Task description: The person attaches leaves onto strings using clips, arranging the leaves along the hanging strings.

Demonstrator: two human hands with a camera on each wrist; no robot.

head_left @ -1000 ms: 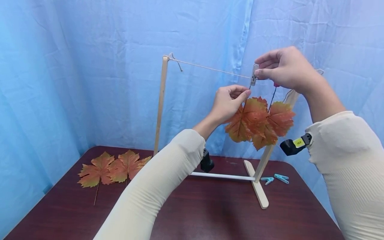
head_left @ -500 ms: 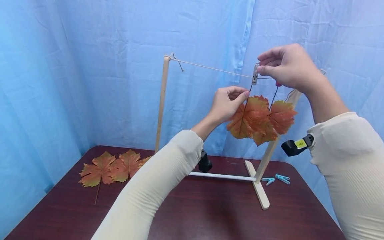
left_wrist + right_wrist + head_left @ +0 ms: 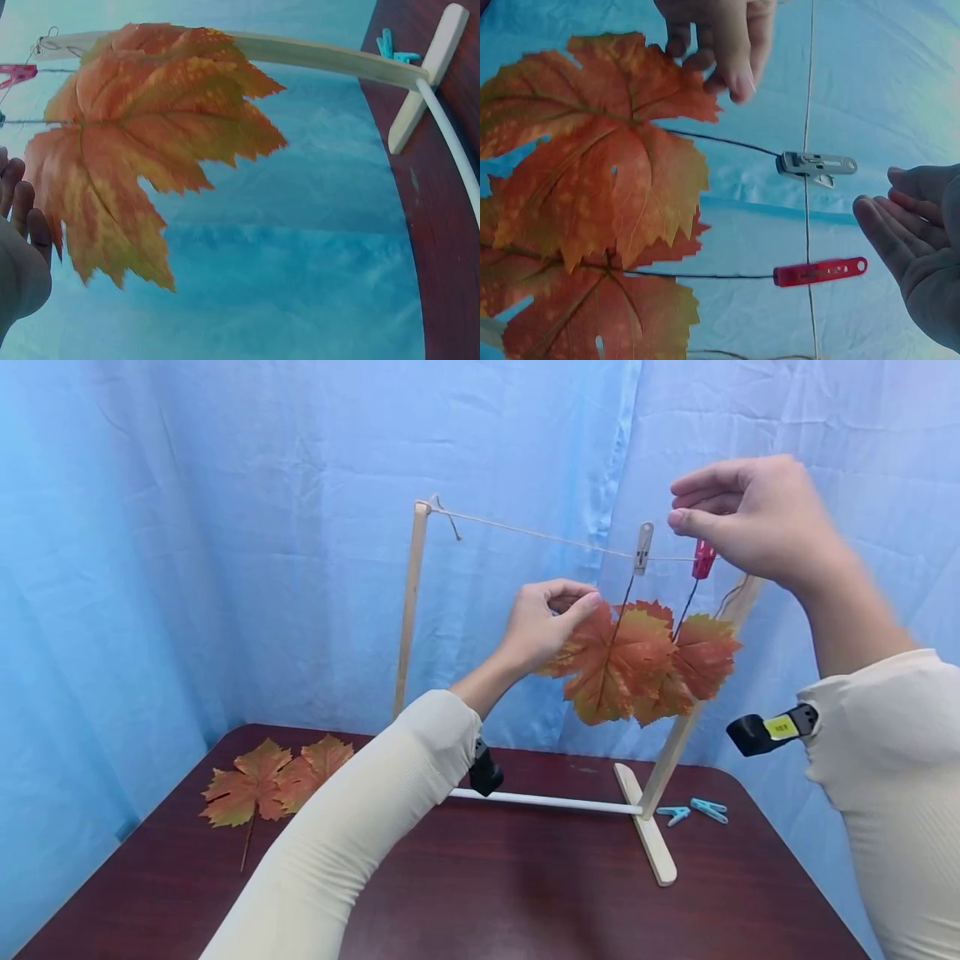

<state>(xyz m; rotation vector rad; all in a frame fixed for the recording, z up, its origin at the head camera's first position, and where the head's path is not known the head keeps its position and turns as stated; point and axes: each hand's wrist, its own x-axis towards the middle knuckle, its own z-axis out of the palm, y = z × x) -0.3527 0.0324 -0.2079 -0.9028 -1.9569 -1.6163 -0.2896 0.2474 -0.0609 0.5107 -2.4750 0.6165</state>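
Two orange artificial maple leaves hang by their stems from a string (image 3: 528, 531). A grey clothespin (image 3: 643, 548) clips the nearer leaf (image 3: 618, 660); a red clothespin (image 3: 703, 560) clips the other leaf (image 3: 705, 656). My left hand (image 3: 543, 622) is beside the nearer leaf's upper left edge, its fingers loosely bent and off the stem. Up and to the right of the grey clothespin, my right hand (image 3: 772, 518) holds nothing. The right wrist view shows a gap between its fingertips (image 3: 866, 206) and the grey clothespin (image 3: 817, 163).
The string runs between two wooden posts (image 3: 411, 610) joined below by a white rod (image 3: 547, 802). More leaves (image 3: 251, 781) lie at the table's left. Two light-blue clothespins (image 3: 708, 810) lie beside the right wooden foot (image 3: 652, 847). Blue curtains hang behind.
My right hand has let go of the grey clothespin and moved up and right. My left hand has released the stem and drawn left. The nearer leaf now hangs from the clothespin.
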